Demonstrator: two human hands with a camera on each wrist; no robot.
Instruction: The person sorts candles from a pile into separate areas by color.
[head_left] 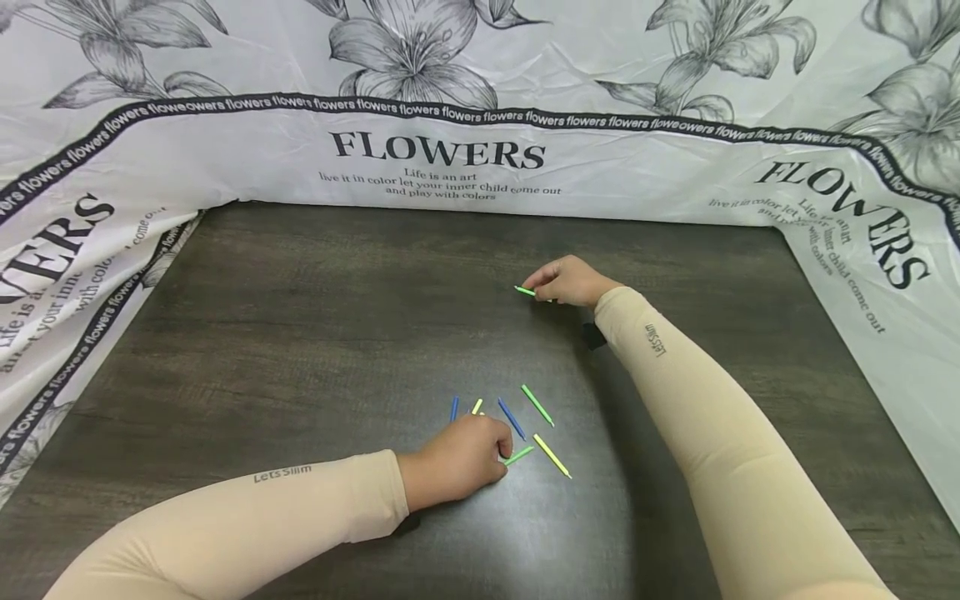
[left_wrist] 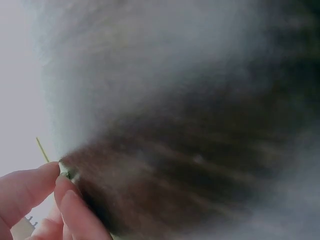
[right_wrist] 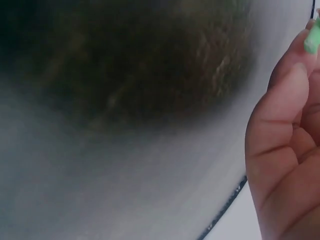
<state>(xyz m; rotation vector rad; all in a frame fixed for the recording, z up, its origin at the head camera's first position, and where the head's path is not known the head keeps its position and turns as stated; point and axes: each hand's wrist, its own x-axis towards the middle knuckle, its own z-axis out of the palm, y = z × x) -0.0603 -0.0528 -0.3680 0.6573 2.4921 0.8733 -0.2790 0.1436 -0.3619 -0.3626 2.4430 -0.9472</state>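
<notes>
Fingers of the right hand point(head_left: 572, 282): drawn narrow, pinching a slender bright green plastic-looking stick point(head_left: 525, 291) towards the worktop's far edge.
Right-hand risk: so thin a shaft could swivel between the fingertips and end up askew.
Fingers of the left hand point(head_left: 461, 460): curled, pinching one end of a slender light green stick point(head_left: 520, 455), well away from the worktop's far edge; the wrist view is too blurred to tell whether it is fully lifted.
Left-hand risk: gripped by its end, it may tip or drag.
Loose sticks: a blue stick point(head_left: 512, 418), a yellow stick point(head_left: 553, 457) and a darker green stick point(head_left: 537, 406) lie just beyond and beside it; a second blue stick point(head_left: 454, 408) and second yellow stick point(head_left: 477, 407) are partly hidden behind the hand.
Crowding risk: knuckles could nudge these neighbours, especially the hidden pair.
Worktop: dark wood-grain surface point(head_left: 300, 333), bordered by white flower-printed cloth point(head_left: 442, 179) along its far edge.
Far-edge risk: a slipped stick might roll against that cloth.
</notes>
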